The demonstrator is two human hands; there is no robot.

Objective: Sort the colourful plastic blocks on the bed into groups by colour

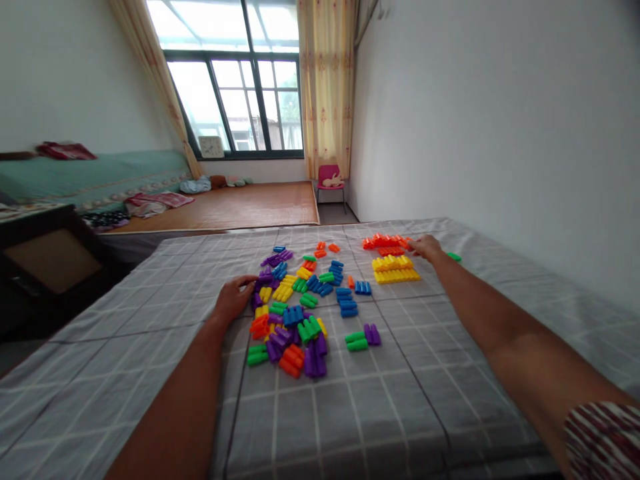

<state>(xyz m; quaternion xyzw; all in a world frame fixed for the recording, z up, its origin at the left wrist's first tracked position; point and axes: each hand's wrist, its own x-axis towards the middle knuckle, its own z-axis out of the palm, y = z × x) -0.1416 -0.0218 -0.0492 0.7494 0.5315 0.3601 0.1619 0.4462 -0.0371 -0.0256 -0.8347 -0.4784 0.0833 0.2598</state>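
Observation:
My left hand (234, 298) is at the left edge of a loose pile of plastic tube-shaped building blocks. Its fingers are curled against a purple block (267, 279), and the fingertips are partly hidden. Farther off to the right, my right hand (425, 247) pinches an orange block (407, 243) at the right end of a group of orange blocks (383, 241). Just nearer than that group lie yellow blocks (396, 270) lined up in rows. The mixed pile holds blue blocks (293, 315), green blocks (309, 329) and more orange blocks (292, 361).
A grey checked sheet (380, 413) covers the bed under the blocks. A green block (454, 256) lies beyond my right forearm, near the white wall (490, 120). Past the far edge are a brown mat-covered bed (260, 203) and a pink chair (330, 175).

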